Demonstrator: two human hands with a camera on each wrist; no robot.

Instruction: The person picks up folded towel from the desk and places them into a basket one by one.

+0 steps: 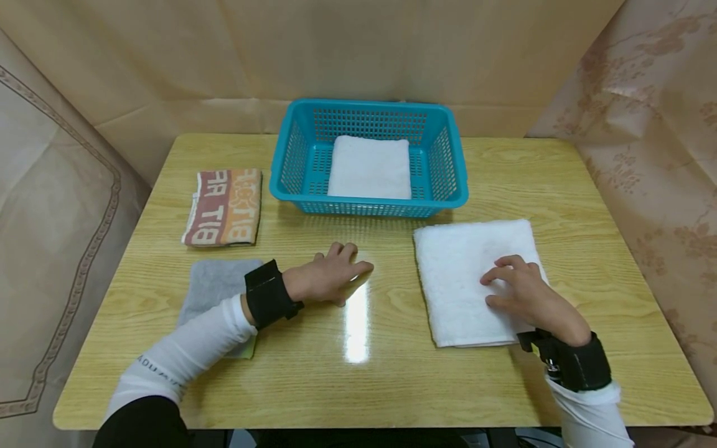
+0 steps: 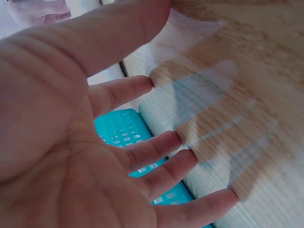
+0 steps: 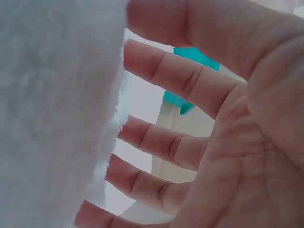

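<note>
My left hand rests on the wooden table with its fingers spread. In the left wrist view the fingertips touch the tabletop, and nothing lies under the palm. On the right, a folded white towel lies flat. My right hand is over that towel, its fingertips against the fluffy surface and its fingers spread and slightly bent. Another folded white towel lies inside the blue plastic basket at the back.
A folded brown and orange towel with white lettering lies left of the basket. Below it, a grey towel is partly hidden by my left forearm. The wooden table has a glossy top, and cloth hangs behind it.
</note>
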